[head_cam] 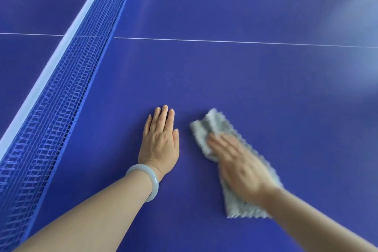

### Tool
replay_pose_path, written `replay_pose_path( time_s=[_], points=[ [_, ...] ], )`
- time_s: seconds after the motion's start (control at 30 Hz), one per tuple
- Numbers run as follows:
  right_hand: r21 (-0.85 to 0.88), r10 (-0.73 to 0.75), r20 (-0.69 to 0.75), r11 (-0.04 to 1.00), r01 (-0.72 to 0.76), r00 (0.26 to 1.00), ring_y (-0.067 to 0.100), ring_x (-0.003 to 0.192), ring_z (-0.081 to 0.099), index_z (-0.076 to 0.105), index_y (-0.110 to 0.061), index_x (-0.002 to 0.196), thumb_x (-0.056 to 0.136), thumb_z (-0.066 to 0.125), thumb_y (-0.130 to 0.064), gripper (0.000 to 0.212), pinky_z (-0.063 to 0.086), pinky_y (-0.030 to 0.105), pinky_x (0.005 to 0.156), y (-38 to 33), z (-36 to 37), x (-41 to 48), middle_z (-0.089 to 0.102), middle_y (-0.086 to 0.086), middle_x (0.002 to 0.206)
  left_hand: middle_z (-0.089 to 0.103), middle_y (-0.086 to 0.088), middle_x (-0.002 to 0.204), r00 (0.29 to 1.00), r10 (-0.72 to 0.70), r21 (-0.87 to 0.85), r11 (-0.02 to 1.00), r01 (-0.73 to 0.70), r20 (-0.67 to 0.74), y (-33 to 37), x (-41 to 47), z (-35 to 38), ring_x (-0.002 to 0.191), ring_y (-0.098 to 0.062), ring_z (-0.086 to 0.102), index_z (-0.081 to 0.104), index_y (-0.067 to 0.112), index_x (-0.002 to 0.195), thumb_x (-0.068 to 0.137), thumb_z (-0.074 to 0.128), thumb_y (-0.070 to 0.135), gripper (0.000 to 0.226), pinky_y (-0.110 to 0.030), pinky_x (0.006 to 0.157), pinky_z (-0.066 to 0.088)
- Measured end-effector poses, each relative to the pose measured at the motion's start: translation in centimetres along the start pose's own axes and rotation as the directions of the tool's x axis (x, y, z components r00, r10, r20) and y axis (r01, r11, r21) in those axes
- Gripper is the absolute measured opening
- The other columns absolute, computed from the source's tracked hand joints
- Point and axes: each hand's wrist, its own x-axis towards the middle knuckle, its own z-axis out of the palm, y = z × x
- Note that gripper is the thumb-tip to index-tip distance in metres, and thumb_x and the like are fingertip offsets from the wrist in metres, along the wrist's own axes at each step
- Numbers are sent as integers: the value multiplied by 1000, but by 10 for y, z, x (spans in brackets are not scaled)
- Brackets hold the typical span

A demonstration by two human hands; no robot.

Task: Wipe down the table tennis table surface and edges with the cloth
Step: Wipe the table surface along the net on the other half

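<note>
Blue table, 1 net: L hand flat, R hand presses 1 cloth, both grips unclenched.

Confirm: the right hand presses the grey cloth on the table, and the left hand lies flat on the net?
Wrong on one point: the head view shows the left hand flat on the table, apart from the net. The right hand does press the grey cloth.

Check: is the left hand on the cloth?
No, the left hand lies flat on bare table, apart from the cloth under the right hand.
</note>
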Motion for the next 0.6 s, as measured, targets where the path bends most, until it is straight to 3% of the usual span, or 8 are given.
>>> replay_pose_path(
  time_s=[0.07,0.13,0.2,0.37,0.47,0.53,0.6],
  points=[
    [-3,186,-78,982,-187,979,27,147,31,41,-8,148,92,43,-12,56,15,35,122,48,-18,4,36,7,156,14,-6,164,1000,-3,-5,1000,3,0,0,0,0,152,-22,8,21,12,155,103,27,29,56,-42,124,10],
    [40,448,-145,894,-447,882,23,150,22,34,-10,152,101,37,-12,51,12,35,124,71,-26,19,28,5,160,14,-5,164,1000,-6,6,1000,6,3,-1,0,0,152,-22,8,21,12,155,102,26,30,56,-43,123,11],
    [59,566,-170,823,-565,807,19,153,11,28,-11,155,102,35,-14,54,5,33,125,69,-20,32,20,3,163,14,-5,164,1000,-11,19,1000,11,11,-1,0,-1,152,-22,8,20,12,156,102,26,30,56,-42,124,10],
    [49,527,-152,849,-526,836,15,153,8,29,-14,155,101,38,-13,54,3,32,125,65,-22,28,20,-1,163,16,-8,163,997,-31,72,997,26,73,-1,-1,-8,152,-26,11,25,12,155,102,32,29,55,-44,123,11],
    [88,525,-154,851,-517,837,11,152,7,30,-16,155,102,38,-15,53,1,30,125,66,-22,31,21,-3,163,41,-18,149,998,-44,60,997,41,36,12,14,-13,138,-41,36,55,7,134,93,55,17,42,-55,111,33],
    [117,527,-159,850,-514,835,4,148,1,30,-18,155,103,37,-16,53,-1,27,124,67,-22,29,20,-5,162,47,-20,142,996,84,60,995,-82,-17,37,31,-10,133,-43,42,63,5,120,87,63,11,34,-59,106,38],
    [135,534,-163,845,-518,830,0,145,-3,30,-20,155,103,37,-18,52,-4,24,123,71,-22,26,18,-8,162,38,-19,151,974,226,74,972,-225,-3,69,48,-5,142,-38,34,56,5,133,92,58,15,42,-56,114,31]
  ],
)
